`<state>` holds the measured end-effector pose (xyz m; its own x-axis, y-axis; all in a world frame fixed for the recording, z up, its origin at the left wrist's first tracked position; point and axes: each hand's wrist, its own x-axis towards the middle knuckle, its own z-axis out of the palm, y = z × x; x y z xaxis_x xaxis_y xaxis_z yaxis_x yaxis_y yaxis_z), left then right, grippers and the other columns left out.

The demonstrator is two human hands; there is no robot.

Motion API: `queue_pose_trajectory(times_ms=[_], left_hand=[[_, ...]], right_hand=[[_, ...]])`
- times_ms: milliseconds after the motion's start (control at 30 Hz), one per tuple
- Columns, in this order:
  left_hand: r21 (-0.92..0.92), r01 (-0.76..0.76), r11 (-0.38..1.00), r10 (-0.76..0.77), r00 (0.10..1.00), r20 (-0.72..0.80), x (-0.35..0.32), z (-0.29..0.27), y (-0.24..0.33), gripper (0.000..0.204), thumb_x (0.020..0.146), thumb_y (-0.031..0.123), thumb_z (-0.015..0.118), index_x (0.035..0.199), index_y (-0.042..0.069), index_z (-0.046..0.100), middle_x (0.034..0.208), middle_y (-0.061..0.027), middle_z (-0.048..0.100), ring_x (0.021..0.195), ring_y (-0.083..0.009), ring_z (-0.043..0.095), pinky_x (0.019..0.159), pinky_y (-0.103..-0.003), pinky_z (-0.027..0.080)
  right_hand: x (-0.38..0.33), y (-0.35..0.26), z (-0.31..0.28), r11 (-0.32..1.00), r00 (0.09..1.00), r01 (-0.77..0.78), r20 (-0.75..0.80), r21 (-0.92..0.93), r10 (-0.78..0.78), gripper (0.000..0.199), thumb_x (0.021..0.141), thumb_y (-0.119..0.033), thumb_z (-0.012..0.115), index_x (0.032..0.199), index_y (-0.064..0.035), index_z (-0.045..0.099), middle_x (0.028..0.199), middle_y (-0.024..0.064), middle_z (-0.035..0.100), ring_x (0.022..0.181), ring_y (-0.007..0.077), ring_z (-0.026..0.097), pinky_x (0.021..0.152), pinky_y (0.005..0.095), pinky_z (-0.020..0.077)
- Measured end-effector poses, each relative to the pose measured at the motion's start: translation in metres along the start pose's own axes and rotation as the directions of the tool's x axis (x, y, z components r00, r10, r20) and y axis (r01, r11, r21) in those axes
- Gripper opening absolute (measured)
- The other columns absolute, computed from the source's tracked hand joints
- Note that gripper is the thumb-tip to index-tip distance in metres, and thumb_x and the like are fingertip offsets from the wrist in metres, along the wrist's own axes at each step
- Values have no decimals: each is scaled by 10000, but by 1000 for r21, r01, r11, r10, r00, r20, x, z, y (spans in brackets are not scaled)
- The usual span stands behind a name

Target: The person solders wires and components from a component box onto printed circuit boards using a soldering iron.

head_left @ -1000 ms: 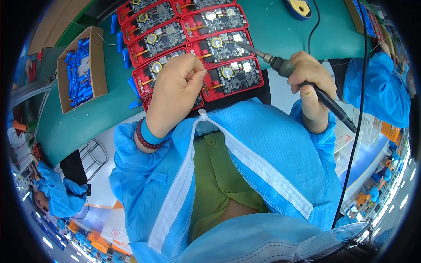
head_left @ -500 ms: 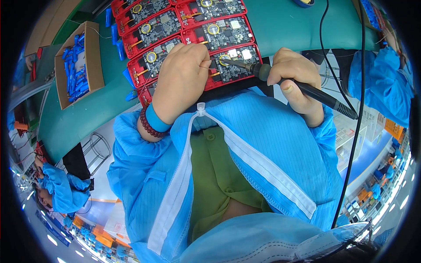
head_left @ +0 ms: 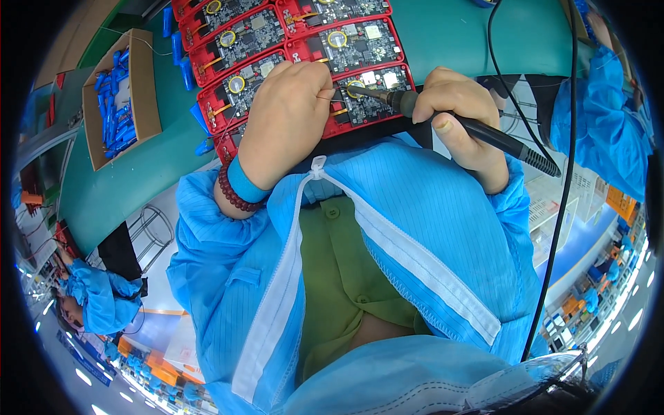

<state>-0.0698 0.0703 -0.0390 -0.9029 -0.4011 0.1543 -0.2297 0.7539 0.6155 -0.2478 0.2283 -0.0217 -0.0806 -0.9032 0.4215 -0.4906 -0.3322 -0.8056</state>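
Note:
My right hand [head_left: 467,114] grips a black soldering iron [head_left: 499,140], its cord end pointing down to the right. The iron's tip is at the yellow-ringed round cell [head_left: 355,89] on a circuit board [head_left: 379,104] in a red casing [head_left: 366,126]. My left hand [head_left: 287,114] is closed in a pinch on a thin wire [head_left: 338,100], probably solder, whose end lies close to the iron's tip. That hand rests over the neighbouring boards and hides part of them.
Several more red casings with boards [head_left: 252,43] stand in rows beyond my hands. On the green table [head_left: 443,41], at the left, a cardboard box [head_left: 146,104] holds blue cylindrical parts; others [head_left: 187,74] lie beside it. A black cable [head_left: 568,138] hangs at the right.
The iron and my right hand have shifted slightly left and up, its tip staying by the same cell. My left hand stays almost in place. The whole view has moved a little.

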Motion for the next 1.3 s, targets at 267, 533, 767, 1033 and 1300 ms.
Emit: queue_pose_trajectory(times_ms=[267,533,767,1033,1300], left_hand=[[-6,8,1000,-8,1000,-3,1,0,0,83,764,39,594,732,14,522,690,-128,534,715,-306,517,637,-393,412],[12,8,1000,-8,1000,-6,0,2,-1,87,763,38,596,730,12,519,692,-134,539,718,-314,523,643,-398,417],[16,8,1000,-8,1000,-14,1,3,-1,94,763,47,596,725,12,518,699,-138,545,726,-323,523,645,-409,416],[53,13,999,-13,1000,-15,0,4,-1,96,771,64,604,729,15,534,706,-143,556,728,-331,526,646,-412,416],[103,3,995,6,997,-80,-2,7,4,82,775,71,608,743,20,551,731,-144,578,731,-335,536,649,-420,430]], right_hand=[[2,1,-1,1000,999,5,39,-22,-4,238,865,-268,554,765,-56,596,698,58,609,592,208,524,576,323,398],[-1,-1,-6,998,998,53,-28,20,-52,225,870,-253,554,781,-52,600,693,52,604,574,188,502,549,315,384],[-1,1,-3,1000,1000,6,-24,10,-5,237,885,-260,556,800,-43,598,695,55,593,589,177,501,544,301,387],[2,3,-2,1000,1000,4,-10,12,-3,238,884,-257,559,806,-35,598,713,68,598,612,184,524,560,299,407],[3,4,0,1000,1000,-3,-4,21,3,223,882,-241,561,807,-34,596,724,70,605,621,192,534,574,304,416]])
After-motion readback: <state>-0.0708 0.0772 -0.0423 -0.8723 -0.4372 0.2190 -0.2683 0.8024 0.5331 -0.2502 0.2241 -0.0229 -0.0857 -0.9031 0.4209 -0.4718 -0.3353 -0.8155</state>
